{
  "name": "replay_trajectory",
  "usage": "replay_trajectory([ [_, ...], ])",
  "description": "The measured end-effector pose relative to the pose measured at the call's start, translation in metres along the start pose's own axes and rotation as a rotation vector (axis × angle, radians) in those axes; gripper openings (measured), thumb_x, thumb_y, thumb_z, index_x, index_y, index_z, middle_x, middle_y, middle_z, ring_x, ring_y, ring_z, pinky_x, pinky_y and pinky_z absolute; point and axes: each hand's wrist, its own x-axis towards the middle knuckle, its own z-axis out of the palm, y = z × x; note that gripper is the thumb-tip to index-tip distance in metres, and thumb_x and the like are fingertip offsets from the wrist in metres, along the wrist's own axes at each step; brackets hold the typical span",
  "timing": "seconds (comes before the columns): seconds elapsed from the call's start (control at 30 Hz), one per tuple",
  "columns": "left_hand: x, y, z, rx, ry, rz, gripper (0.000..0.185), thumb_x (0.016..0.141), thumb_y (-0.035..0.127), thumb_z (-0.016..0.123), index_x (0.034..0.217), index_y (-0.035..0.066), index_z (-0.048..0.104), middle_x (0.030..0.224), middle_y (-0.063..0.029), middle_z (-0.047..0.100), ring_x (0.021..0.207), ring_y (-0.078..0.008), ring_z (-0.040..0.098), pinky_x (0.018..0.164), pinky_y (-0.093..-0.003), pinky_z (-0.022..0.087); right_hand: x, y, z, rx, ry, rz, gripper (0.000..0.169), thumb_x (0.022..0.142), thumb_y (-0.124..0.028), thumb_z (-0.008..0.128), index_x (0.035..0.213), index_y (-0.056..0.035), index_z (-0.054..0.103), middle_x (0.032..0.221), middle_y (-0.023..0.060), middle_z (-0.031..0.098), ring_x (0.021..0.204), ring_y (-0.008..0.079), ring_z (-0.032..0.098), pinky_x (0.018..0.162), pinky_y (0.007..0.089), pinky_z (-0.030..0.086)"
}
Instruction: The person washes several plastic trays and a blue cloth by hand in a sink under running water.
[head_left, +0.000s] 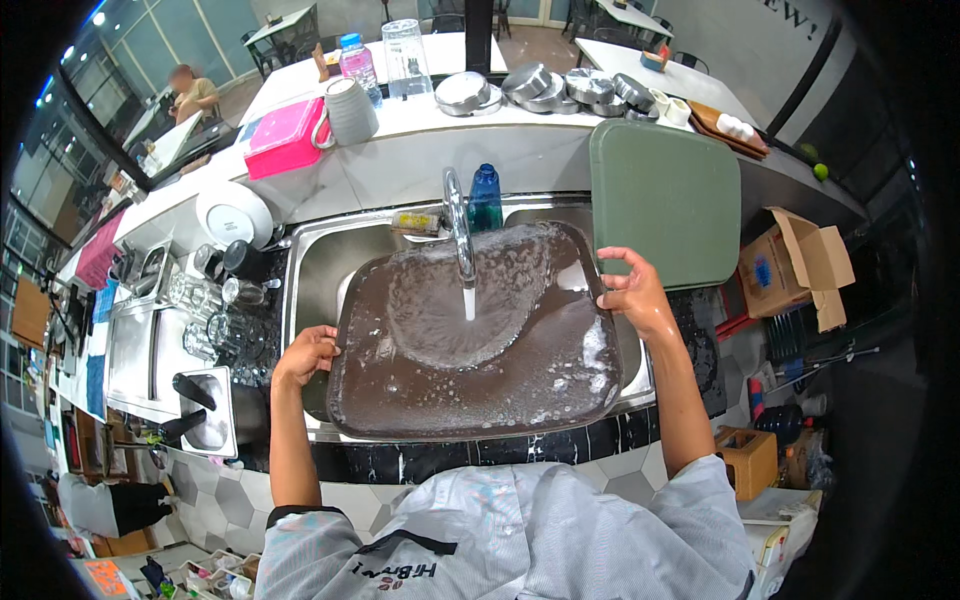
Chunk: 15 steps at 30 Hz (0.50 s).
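Note:
A large brown serving tray lies across the steel double sink, wet and dotted with soap foam. Water runs from the chrome faucet onto its middle and spreads in a round sheet. My left hand grips the tray's left rim between thumb and fingers. At the opposite rim, my right hand pinches the edge with the thumb, its other fingers spread. A green tray stands upright just beyond my right hand. Behind the faucet are a blue bottle and a sponge.
Glass mugs, a white plate and a steel container stand left. On the ledge are a pink box, a grey pitcher and several metal tins. A cardboard box sits right. Two people are farther off.

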Motion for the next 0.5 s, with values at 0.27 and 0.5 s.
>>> replay_trajectory([
  [0.27,0.061,-0.014,0.004,0.107,0.02,-0.013,0.031,0.078,-0.001,0.057,0.107,0.004,0.049,0.076,0.0029,0.054,0.068,-0.0102,0.056,0.054,-0.0229,0.046,-0.002,-0.009,-0.006,-0.074,0.064,-0.099,0.064,0.061,0.022,0.052,0.119,-0.004,0.049,0.101,0.0121,0.06,0.067,0.0078,0.057,0.05,0.0191,0.043],
  [0.5,0.093,-0.036,0.003,0.073,-0.054,-0.045,0.036,0.076,-0.009,0.054,0.109,0.001,0.043,0.076,-0.0045,0.052,0.061,-0.014,0.053,0.052,-0.024,0.047,-0.006,-0.003,0.005,0.01,0.065,-0.158,0.065,0.061,0.023,0.052,0.12,-0.0025,0.048,0.103,0.013,0.058,0.063,0.0064,0.056,0.055,0.02,0.046],
])
